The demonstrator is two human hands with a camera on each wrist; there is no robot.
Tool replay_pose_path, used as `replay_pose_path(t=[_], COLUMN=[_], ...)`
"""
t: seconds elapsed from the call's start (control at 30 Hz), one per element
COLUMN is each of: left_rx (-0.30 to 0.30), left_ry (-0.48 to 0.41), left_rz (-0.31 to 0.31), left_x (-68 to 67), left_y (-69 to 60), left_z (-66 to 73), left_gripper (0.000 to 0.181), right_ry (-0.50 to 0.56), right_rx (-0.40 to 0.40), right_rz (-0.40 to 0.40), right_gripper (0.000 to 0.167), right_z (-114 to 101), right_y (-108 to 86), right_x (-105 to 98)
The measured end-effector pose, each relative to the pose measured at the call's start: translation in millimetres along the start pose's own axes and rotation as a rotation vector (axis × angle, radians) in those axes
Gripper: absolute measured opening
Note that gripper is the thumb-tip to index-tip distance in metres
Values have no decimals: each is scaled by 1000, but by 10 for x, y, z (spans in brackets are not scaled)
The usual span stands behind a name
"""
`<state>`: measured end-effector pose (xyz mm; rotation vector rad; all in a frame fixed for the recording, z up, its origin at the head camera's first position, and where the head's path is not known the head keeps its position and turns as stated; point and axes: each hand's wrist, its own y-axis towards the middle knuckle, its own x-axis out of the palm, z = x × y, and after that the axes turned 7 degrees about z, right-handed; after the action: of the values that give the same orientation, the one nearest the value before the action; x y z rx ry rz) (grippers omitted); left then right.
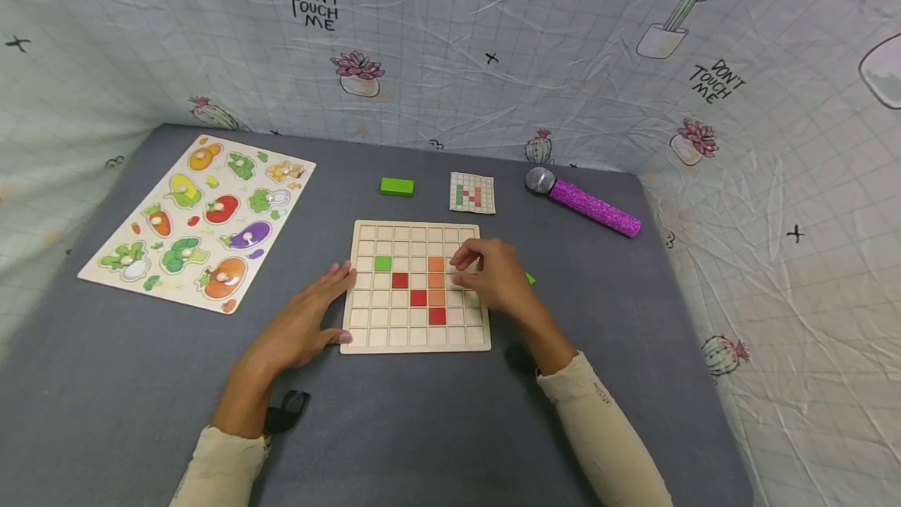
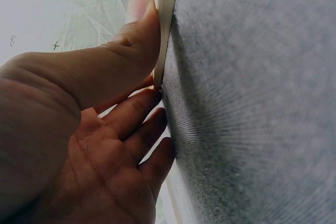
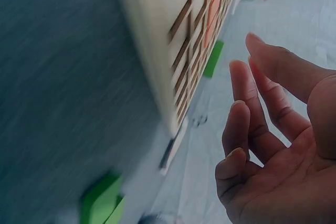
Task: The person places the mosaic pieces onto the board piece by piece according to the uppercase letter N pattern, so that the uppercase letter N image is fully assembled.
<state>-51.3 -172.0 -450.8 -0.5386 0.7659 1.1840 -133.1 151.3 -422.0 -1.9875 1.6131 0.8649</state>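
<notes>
- Grid board (image 1: 400,317): centre of head frame, flat; long axis runs left-right, near level; far edge toward top of frame, looks narrower.
- Tile lines: orange tiles (image 1: 436,281) stack three in a column; red tiles (image 1: 418,298) step diagonally down-right; single green tile (image 1: 383,263) at that diagonal's upper-left end.
- Left hand (image 1: 299,327): left of board, fingers extended, thumb and fingertips touching its left edge.
- Right hand (image 1: 493,276): over board's right side; fingers loosely bent, thumb tip apart, nothing held; right wrist view shows fingertips clear of board.
- Board look: pale wood, raised ribs marking square cells, rounded corners; most cells bare.
- Above board, upper centre: green block (image 1: 397,187), pattern card (image 1: 472,192).
</notes>
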Motion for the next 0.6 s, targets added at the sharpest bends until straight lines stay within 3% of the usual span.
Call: replay_pose_path(t=[0.6], left_rx=[3], left_ry=[4], left_rz=[11], left_x=[13], left_y=[-5], left_z=[0], left_gripper=[98], right_ry=[-82], right_rx=[92], right_rz=[118], right_gripper=[23], right_z=[658], right_y=[-319], right_x=[-515])
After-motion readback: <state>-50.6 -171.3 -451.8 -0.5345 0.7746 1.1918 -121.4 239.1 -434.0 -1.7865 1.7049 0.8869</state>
